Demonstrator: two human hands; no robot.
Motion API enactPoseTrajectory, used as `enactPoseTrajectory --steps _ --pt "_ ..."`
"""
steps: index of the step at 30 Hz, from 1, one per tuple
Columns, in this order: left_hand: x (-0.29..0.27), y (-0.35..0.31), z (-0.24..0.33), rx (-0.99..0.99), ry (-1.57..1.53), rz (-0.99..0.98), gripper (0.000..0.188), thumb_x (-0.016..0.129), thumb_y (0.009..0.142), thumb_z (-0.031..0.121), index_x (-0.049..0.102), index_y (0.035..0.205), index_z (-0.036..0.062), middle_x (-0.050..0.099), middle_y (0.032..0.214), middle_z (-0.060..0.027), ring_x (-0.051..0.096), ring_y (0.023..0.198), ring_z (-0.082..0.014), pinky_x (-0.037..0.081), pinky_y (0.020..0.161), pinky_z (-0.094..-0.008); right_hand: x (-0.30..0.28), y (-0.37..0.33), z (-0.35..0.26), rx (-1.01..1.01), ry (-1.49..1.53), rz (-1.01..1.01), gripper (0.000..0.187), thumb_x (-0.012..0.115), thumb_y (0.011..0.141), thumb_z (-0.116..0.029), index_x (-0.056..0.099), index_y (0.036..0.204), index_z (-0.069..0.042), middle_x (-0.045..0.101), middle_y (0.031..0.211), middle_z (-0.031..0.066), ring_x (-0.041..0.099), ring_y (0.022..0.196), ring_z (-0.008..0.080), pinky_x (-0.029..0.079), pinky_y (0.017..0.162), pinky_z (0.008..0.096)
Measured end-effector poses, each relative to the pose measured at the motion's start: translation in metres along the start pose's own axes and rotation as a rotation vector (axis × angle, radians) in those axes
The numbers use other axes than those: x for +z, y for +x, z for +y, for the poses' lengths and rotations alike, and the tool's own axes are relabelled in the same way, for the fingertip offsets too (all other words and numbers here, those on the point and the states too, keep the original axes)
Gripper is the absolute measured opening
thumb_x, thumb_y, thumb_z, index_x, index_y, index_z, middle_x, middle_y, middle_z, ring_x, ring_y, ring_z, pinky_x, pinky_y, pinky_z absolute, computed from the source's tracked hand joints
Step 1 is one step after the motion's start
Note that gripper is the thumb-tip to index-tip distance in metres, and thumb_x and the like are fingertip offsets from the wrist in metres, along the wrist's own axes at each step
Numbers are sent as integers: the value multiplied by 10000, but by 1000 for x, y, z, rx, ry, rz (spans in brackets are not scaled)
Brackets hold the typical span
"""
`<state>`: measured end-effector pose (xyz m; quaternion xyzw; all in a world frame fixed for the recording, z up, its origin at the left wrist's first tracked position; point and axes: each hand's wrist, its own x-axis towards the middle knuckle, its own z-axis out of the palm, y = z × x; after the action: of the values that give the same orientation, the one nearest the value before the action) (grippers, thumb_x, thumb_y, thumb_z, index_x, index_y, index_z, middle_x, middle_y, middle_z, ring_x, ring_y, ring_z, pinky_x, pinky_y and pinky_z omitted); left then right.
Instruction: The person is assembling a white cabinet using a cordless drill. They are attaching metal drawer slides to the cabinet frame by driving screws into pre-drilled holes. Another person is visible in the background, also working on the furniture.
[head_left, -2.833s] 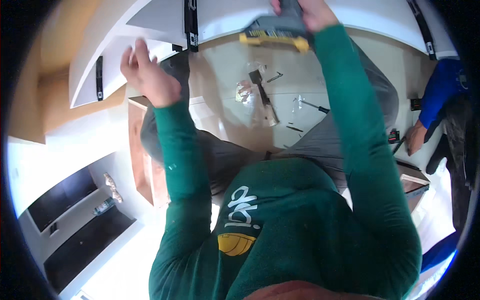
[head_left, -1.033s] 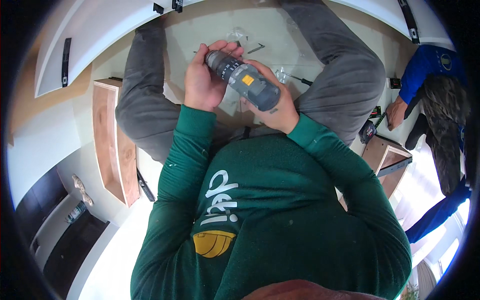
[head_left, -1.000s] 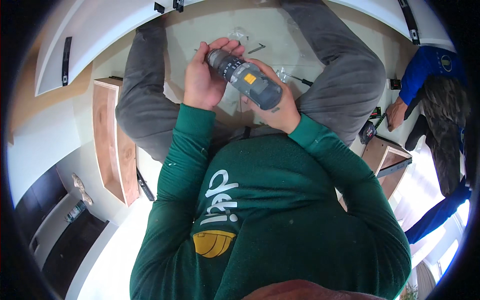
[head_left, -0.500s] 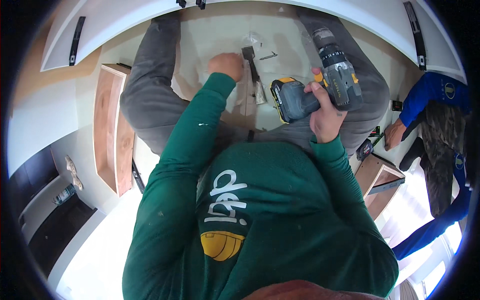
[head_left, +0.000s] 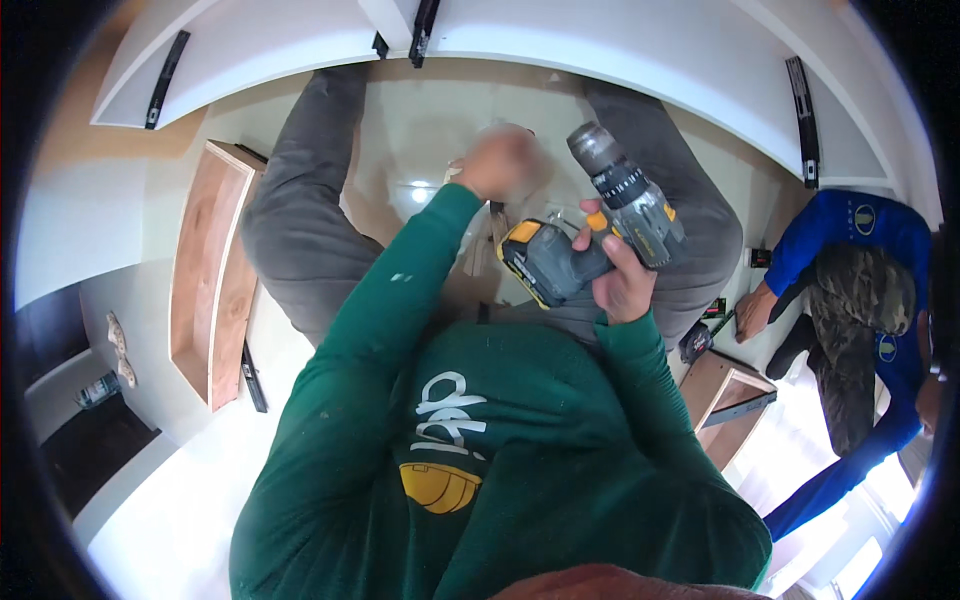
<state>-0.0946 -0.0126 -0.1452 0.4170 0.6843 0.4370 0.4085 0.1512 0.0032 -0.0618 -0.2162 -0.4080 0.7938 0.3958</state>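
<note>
In the head view, the right hand (head_left: 628,280) is wrapped around the handle of a grey-and-black cordless drill with yellow trim (head_left: 645,225). The grip sits between the motor body and the black-and-yellow battery block (head_left: 540,262), which points left; the chuck points away from the torso. The left hand (head_left: 503,165) is blurred, and I cannot tell whether it holds anything.

The curved edge of the white cabinet panel (head_left: 600,85) lies beyond the chuck, with a gap of pale tiled floor (head_left: 425,115) between. The grey-trousered right leg (head_left: 690,190) is directly behind the drill; the left leg (head_left: 305,200) is well apart from it. Open floor lies between the legs.

Compared with half a second ago, the drill has shifted left and the right hand's hold is unchanged. The left hand has moved right, over where a dark flat-bladed tool lay.
</note>
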Motion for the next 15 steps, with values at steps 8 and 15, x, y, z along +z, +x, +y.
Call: enactPoseTrajectory --steps 8,15 --pt "-24 -76 156 222 -1007 180 230 613 1041 235 669 1105 21 684 1055 -65 657 1008 -176 513 917 -365 12 -6 -3 34 114 -101 619 731 888 -261 504 1394 14 661 1226 214 671 855 251 553 800 385" --pt "-23 -82 164 229 -975 280 181 621 1033 214 680 1035 43 685 1043 -56 664 1005 -170 526 872 -341 23 -8 -7 14 109 -126 627 741 887 -291 510 1382 18 665 1192 194 657 839 243 545 785 386"
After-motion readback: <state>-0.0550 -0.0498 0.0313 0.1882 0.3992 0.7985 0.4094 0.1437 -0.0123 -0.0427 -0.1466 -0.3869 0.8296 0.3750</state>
